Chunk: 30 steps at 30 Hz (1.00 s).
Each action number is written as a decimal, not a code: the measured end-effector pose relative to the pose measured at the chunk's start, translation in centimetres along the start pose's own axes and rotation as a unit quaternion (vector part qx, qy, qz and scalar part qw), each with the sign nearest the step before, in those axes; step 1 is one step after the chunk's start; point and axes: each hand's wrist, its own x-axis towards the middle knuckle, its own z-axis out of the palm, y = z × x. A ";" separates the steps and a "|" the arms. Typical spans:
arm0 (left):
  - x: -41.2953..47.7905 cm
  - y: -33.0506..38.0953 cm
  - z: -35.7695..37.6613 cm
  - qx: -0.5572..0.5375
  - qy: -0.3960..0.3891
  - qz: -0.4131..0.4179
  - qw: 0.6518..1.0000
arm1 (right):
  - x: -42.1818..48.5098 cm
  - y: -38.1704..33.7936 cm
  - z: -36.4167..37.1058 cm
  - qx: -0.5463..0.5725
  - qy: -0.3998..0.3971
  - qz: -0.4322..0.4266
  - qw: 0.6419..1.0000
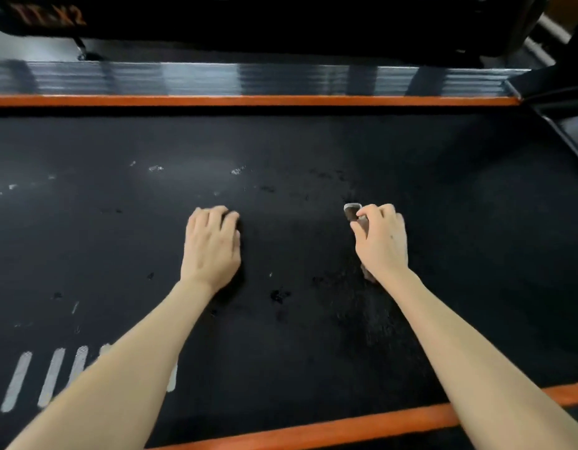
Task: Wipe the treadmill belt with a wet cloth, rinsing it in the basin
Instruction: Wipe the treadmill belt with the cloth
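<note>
The black treadmill belt [313, 147] fills the view, with pale smudges and dark wet patches across its middle. My right hand [383, 241] presses down on a small dark cloth [352, 212] with a pale edge; only a corner shows past my fingers and a bit near my wrist. A wet, shiny streak runs back from that hand toward me. My left hand [213, 245] rests flat on the belt to the left, fingers curled slightly, holding nothing. No basin is visible.
Orange side rails border the belt at the far edge [248, 100] and the near edge [346, 427]. A ribbed grey foot rail [248, 79] lies beyond the far one. White stripe markings [50, 375] sit at the lower left. A dark machine housing [248, 24] stands behind.
</note>
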 end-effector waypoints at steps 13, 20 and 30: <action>0.3 -0.7 1.1 0.016 -0.017 0.053 0.998 | 8.2 0.7 2.4 -0.019 0.004 -0.056 0.998; 0.4 -0.9 1.3 0.004 -0.010 0.058 0.998 | 1.8 -4.5 3.4 0.060 -0.071 -0.262 0.961; 2.4 -1.6 0.2 -0.041 0.026 0.056 0.997 | 10.9 -0.9 4.7 -0.049 0.037 -0.094 0.994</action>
